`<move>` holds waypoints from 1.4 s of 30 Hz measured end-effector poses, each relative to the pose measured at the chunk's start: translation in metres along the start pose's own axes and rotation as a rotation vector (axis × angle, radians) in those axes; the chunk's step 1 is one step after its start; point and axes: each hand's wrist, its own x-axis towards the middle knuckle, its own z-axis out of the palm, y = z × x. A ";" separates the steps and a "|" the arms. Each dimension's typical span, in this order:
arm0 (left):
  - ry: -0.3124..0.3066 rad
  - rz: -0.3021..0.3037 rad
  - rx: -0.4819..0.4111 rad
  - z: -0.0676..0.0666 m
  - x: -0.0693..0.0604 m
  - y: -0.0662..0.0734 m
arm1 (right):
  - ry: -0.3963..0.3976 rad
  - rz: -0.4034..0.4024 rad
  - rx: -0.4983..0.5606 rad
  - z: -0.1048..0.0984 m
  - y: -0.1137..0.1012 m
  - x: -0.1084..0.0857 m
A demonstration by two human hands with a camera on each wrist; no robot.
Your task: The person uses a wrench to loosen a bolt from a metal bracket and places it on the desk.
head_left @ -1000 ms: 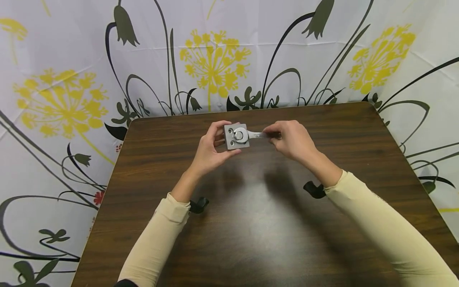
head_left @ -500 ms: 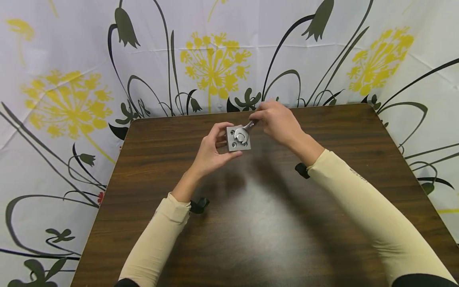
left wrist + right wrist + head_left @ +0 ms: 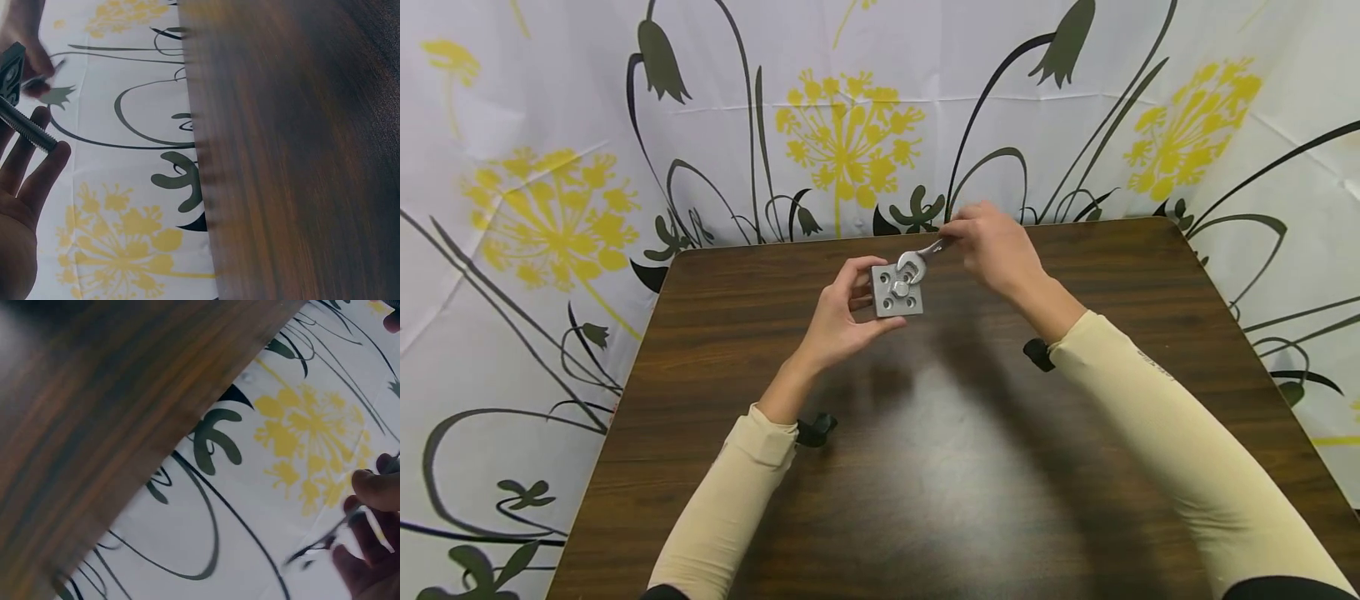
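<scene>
The left hand (image 3: pixel 840 321) grips a square grey metal block (image 3: pixel 886 302) by its edges, thumb below and fingers above and behind. A hex bolt head (image 3: pixel 900 288) stands at the block's centre with holes around it. In the left wrist view the threaded bolt shank (image 3: pixel 28 128) sticks out behind the block, beside the fingers. The right hand (image 3: pixel 994 250) pinches the handle of a silver wrench, whose open-ended head (image 3: pixel 912 267) lies over the block's upper right corner, off the bolt head.
A dark wood-grain table (image 3: pixel 880 500) lies beneath the raised hands. Behind it hangs a white curtain (image 3: pixel 880 42) printed with yellow flowers and grey-green stems. Dark straps show at both wrists.
The wrench first swung from pointing right to pointing up and right on the bolt head, then came off it, up and right. The left hand and block have barely moved.
</scene>
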 end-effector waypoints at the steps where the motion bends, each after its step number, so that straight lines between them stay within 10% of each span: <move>1: 0.000 0.001 -0.002 0.000 0.000 0.000 | -0.021 0.059 0.010 0.000 0.002 -0.004; 6: -0.004 0.009 -0.004 -0.001 0.002 -0.001 | -0.137 0.331 0.217 0.000 0.003 -0.026; 14: 0.014 0.007 0.000 -0.004 0.002 -0.001 | -0.230 0.676 1.132 0.013 -0.024 -0.057; 19: 0.019 0.007 0.008 -0.005 0.002 -0.002 | -0.233 0.849 1.481 0.013 -0.059 -0.066; 32: 0.017 0.005 -0.051 -0.004 0.003 -0.003 | -0.085 0.829 1.956 0.019 -0.146 -0.075; 42: 0.061 -0.023 -0.043 0.001 0.003 0.000 | -0.021 0.901 2.057 0.040 -0.171 -0.073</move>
